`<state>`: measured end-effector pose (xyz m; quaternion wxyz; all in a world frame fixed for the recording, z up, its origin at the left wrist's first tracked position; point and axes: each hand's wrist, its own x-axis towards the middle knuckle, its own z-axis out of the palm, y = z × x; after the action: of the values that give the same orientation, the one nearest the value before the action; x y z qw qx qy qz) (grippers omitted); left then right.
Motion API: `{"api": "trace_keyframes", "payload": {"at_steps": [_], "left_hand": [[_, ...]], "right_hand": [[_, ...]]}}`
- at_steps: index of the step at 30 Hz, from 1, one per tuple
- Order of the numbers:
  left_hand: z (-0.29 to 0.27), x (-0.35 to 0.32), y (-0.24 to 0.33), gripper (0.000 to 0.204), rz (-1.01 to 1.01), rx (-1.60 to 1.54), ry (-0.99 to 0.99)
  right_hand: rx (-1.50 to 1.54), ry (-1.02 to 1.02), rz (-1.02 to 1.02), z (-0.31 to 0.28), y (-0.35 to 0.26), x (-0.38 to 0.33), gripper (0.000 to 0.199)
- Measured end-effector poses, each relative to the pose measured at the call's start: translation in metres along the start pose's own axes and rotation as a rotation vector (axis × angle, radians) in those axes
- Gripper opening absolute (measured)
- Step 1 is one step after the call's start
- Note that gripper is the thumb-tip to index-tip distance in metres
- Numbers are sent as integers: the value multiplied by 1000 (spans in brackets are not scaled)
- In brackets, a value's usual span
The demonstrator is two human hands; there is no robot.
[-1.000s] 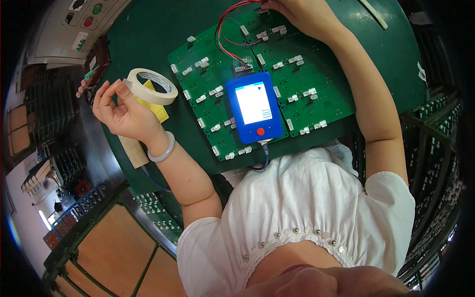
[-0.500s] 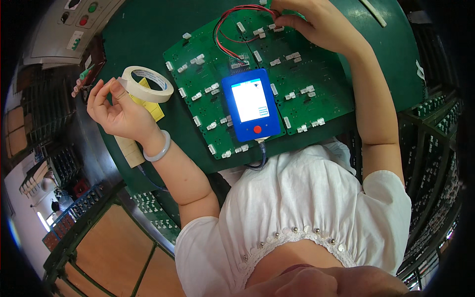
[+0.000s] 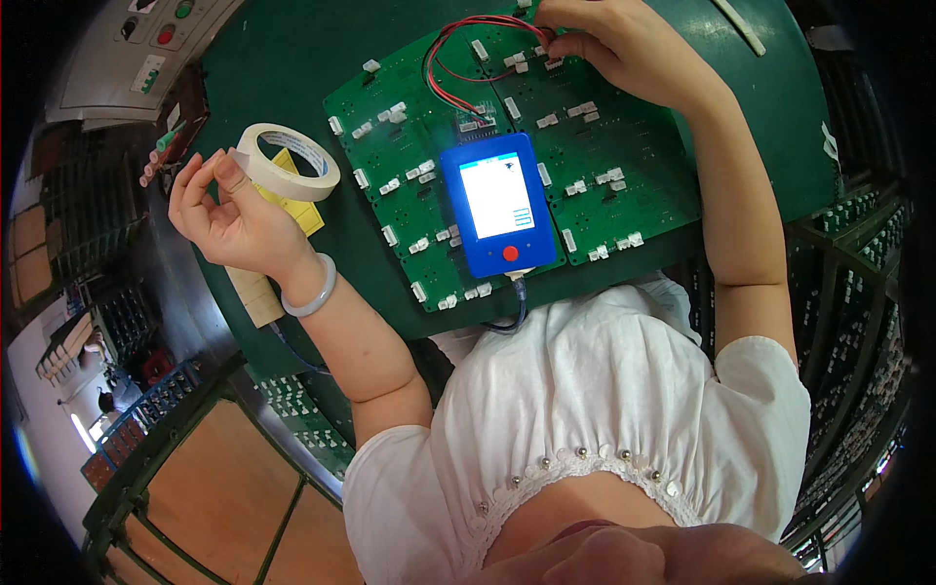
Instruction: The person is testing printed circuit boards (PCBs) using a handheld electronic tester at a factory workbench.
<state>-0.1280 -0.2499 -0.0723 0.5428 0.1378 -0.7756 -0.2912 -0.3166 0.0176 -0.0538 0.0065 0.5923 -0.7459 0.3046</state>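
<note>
My left hand (image 3: 229,210) is raised over the left of the table, thumb and fingers pinching the free end of a roll of masking tape (image 3: 327,185). The roll is just to its right, above a yellow pad (image 3: 310,216). At the far side my right hand (image 3: 609,44) closes on the end of a red and black wire harness (image 3: 458,37), at the white connectors of a green circuit board (image 3: 634,127); its fingertips are partly hidden. The harness loops back to a blue handheld tester (image 3: 541,239) with a lit screen and red button, lying on the boards.
A cardboard tube (image 3: 255,295) lies near the table's left edge. Switches sit on a grey control panel (image 3: 117,68) at the far left. A pale strip (image 3: 739,26) lies at the far right of the green table (image 3: 780,127). Racks of boards (image 3: 858,283) stand at right.
Almost nothing differs. My left hand and the tape have shifted very slightly left, and the boards and tester appear a little to the right. Both grips stay the same.
</note>
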Motion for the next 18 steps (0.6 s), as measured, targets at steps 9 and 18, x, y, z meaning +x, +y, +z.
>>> {"api": "trace_keyframes", "payload": {"at_steps": [9,18], "left_hand": [[1,-1,0,13,9,-38,11],[2,4,2,13,149,63,-46]], "right_hand": [[47,-47,46,0,-3,1,15],[315,407,-536,34,42,-1,16]]}}
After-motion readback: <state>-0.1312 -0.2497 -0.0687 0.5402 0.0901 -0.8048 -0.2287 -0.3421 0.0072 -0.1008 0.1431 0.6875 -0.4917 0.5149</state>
